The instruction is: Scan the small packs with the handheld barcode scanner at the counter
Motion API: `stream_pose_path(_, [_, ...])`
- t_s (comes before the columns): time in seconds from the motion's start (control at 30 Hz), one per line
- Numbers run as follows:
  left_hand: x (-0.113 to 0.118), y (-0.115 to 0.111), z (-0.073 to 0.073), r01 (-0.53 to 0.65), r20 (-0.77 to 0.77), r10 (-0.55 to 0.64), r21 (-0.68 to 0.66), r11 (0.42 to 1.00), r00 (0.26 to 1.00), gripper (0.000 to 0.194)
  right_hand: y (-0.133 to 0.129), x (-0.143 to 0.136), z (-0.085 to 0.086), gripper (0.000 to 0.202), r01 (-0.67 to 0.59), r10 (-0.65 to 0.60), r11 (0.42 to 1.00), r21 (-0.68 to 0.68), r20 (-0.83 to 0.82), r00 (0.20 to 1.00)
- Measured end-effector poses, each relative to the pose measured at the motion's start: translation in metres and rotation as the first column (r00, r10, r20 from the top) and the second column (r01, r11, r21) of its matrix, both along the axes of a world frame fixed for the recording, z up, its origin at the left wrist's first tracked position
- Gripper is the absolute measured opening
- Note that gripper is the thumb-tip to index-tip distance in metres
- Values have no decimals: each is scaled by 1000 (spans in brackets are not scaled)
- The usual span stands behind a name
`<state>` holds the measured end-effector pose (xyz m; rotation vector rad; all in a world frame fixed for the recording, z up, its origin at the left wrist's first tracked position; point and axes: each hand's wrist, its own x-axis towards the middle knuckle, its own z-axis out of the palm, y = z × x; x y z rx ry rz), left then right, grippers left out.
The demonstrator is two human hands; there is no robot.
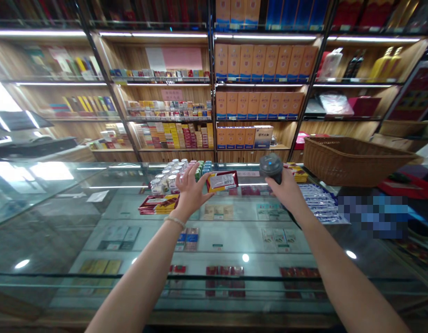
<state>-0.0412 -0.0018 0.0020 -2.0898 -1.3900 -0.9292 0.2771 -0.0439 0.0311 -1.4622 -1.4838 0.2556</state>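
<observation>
Above the glass counter, my left hand (193, 190) pinches the left end of a red and yellow packet (222, 181), its pale printed side facing me. The hand's upper fingers are spread. To the right, my right hand (285, 190) is wrapped round a dark handheld scanner (271, 167), which shows a small blue light on its rounded head. The scanner and the packet are apart. A stack of red and yellow packets (158, 204) lies on the glass just left of my left wrist.
White-lidded jars (172, 181) and green cans (199, 173) stand behind my left hand. Blue and white packets (316, 203), a wicker basket (356, 162) and more red and yellow packets (296, 173) are at the right. Stocked shelves (214, 85) rise behind the glass counter (231, 238).
</observation>
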Motion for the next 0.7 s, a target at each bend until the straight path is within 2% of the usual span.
stream_pose_path(0.03, [0, 1, 0, -2, 1, 2, 4, 1000, 1000, 63, -3, -2, 3, 44, -75, 71, 996, -48, -82, 994])
stream_pose_path(0.1, [-1, 2, -1, -3, 5, 3, 14, 1000, 1000, 63, -11, -10, 6, 49, -230, 192, 953, -198, -191, 962])
stream_pose_path(0.17, [-3, 3, -1, -2, 11, 2, 20, 1000, 1000, 64, -19, -20, 8, 52, -328, 287, 895, -301, -173, 942])
stream_pose_path(0.23, [-4, 4, -2, -3, 21, 2, 22, 1000, 1000, 65, -25, -31, 8, 47, -334, 310, 868, -367, -124, 943])
stream_pose_path(0.4, [-6, 5, -1, -12, 50, 11, 26, 1000, 999, 63, -36, -52, 8, 35, -365, 373, 841, -399, -60, 926])
stream_pose_path(0.7, [-8, 4, -1, -25, 38, 23, 42, 999, 999, 65, -48, -61, 16, 47, -401, 420, 796, -454, -63, 905])
